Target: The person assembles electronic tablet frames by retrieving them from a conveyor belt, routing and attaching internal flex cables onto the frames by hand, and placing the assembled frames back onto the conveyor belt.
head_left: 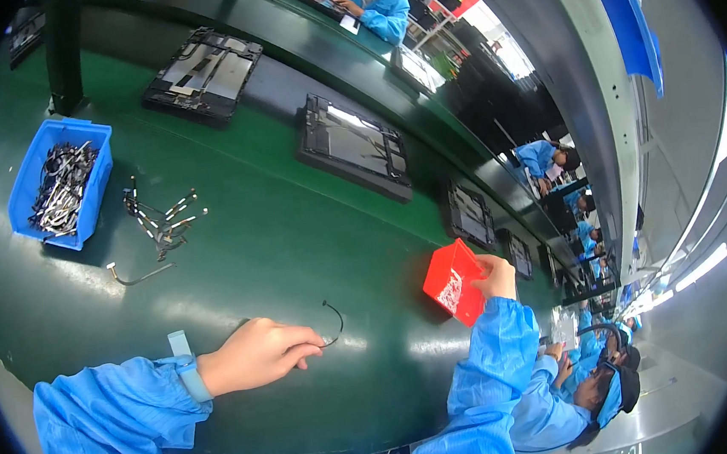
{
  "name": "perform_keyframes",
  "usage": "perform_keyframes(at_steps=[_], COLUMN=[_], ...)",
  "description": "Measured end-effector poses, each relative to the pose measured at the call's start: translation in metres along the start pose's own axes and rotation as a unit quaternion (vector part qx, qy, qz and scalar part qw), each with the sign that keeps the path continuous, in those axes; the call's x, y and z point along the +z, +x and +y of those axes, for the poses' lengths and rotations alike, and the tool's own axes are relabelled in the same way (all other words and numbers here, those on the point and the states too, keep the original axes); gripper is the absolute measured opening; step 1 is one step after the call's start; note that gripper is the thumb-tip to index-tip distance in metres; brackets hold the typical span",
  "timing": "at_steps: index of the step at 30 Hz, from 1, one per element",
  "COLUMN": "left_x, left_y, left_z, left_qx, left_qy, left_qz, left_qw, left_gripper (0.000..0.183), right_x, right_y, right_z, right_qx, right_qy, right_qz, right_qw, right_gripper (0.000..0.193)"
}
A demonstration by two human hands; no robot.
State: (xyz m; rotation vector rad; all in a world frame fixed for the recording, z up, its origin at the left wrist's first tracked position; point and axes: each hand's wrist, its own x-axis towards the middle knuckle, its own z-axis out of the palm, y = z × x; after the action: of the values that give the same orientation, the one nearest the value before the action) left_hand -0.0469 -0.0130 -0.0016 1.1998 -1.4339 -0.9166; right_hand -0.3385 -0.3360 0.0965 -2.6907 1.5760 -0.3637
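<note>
Wire, thin, black and bent into a short arc, sits under your left hand: your fingers are pressed together at their tips and pinch one end of it, while the rest curves up and away over the green surface, lying on or just above it. A pale blue strap circles that wrist above the blue sleeve. Your right hand reaches well out to the right and grips the far rim of a small red bin, fingers curled over its edge; the bin is tilted and shows a pale clump of small parts inside.

Far to the left stands a blue bin, rectangular and open, filled with a tangle of dark cables with metal ends. Just right of it a loose scatter of the same cables lies on the surface, and one more cable lies alone below them. Along the darker belt behind, flat black framed panels lie face up in a row, running off to the right. Other people in blue coats work at the far side and to your lower right.
</note>
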Motion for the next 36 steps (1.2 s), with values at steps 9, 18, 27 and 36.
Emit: perform_keyframes(at_steps=[9, 18, 27, 36], left_x=[0.0, 0.003, -0.001, -0.011], left_y=[0.0, -0.001, -0.004, -0.023], left_z=[-0.001, -0.006, 0.005, 0.071], left_qx=[0.022, 0.007, 0.01, 0.122], left_qy=[0.032, 0.0, 0.015, 0.057], left_qz=[0.007, -0.03, -0.045, 0.108], left_qw=[0.999, 1.0, 0.999, 0.985], left_gripper=[0.014, 0.017, 0.019, 0.013], right_x=[0.079, 0.126, 0.128, 0.113], right_y=[0.137, 0.171, 0.17, 0.121], right_z=[-0.107, -0.176, -0.163, -0.141], right_qx=[0.039, 0.191, 0.079, 0.066], right_qy=[0.124, 0.047, 0.326, 0.725], right_qz=[-0.058, -0.096, 0.058, -0.085], right_qw=[0.99, 0.976, 0.94, 0.68], right_gripper=[0.074, 0.091, 0.094, 0.042])
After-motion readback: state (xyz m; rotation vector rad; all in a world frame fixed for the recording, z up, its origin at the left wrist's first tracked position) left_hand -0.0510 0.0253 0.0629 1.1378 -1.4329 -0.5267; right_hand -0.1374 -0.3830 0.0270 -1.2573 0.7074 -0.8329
